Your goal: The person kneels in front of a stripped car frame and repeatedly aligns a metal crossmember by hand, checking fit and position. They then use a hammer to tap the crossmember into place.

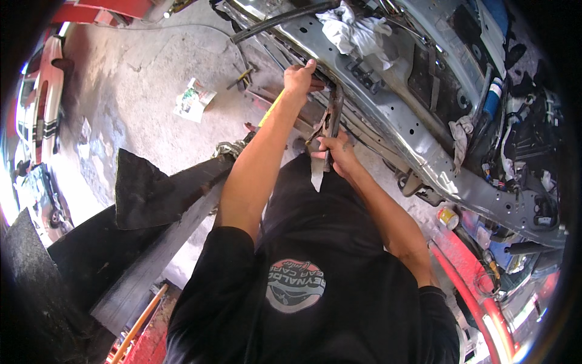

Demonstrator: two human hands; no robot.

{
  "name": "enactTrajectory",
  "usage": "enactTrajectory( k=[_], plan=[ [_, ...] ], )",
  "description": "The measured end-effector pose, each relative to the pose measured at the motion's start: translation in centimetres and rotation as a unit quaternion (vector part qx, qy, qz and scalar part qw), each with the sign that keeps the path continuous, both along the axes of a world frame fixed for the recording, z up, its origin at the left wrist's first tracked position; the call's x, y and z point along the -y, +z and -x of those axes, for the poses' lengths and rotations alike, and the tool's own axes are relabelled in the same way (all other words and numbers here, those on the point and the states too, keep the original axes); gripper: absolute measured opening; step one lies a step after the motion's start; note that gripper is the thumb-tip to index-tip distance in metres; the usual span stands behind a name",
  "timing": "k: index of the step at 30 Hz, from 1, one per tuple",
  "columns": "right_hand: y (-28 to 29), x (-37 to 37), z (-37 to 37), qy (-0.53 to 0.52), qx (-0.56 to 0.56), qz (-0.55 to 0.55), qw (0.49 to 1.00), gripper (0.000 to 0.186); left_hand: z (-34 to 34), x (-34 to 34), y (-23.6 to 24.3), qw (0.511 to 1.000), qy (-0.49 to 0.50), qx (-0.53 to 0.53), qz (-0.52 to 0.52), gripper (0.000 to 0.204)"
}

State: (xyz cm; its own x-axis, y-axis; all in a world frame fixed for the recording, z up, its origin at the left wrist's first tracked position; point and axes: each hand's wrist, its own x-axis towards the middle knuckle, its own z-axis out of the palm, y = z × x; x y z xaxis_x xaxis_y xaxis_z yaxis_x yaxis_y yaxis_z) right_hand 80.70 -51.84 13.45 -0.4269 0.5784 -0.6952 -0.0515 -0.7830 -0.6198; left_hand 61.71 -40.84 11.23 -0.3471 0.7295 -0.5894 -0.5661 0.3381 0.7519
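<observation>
In front of my body, a dark, narrow bent strip [334,113] runs up toward the car frame; its exact kind I cannot make out. My left hand [299,79] is closed around its upper end, thumb on top, fingers partly hidden behind. Lower down, my right hand [339,154] grips the strip with curled fingers. A pale, pointed flat piece [317,174] hangs beside the strip's lower end, by the right fingertips. Just beyond both hands lies the long bare-metal car frame rail [394,130], with holes along it. Below my left forearm a yellow strip [270,109] shows.
A crumpled white cloth [354,33] rests on the frame. Left of me, a dark angular panel [142,191] juts out near a chain [229,148]. Paper [194,100] and a hammer-like tool [242,77] lie on the concrete floor. Red bars [467,279] and a can [448,218] are at right.
</observation>
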Motion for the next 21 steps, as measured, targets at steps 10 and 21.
enactTrajectory(
  k=[10,21],
  plan=[
    [-2.0,0.9,-0.5,-0.018,-0.015,-0.063,0.998,0.046,0.2,-0.2,0.2,1.000,-0.012,0.008,0.018,0.043],
    [-7.1,2.4,-1.8,0.051,0.045,-0.190,0.979,0.073,-0.6,0.5,0.9,1.000,0.015,-0.027,0.005,0.046]
  ],
)
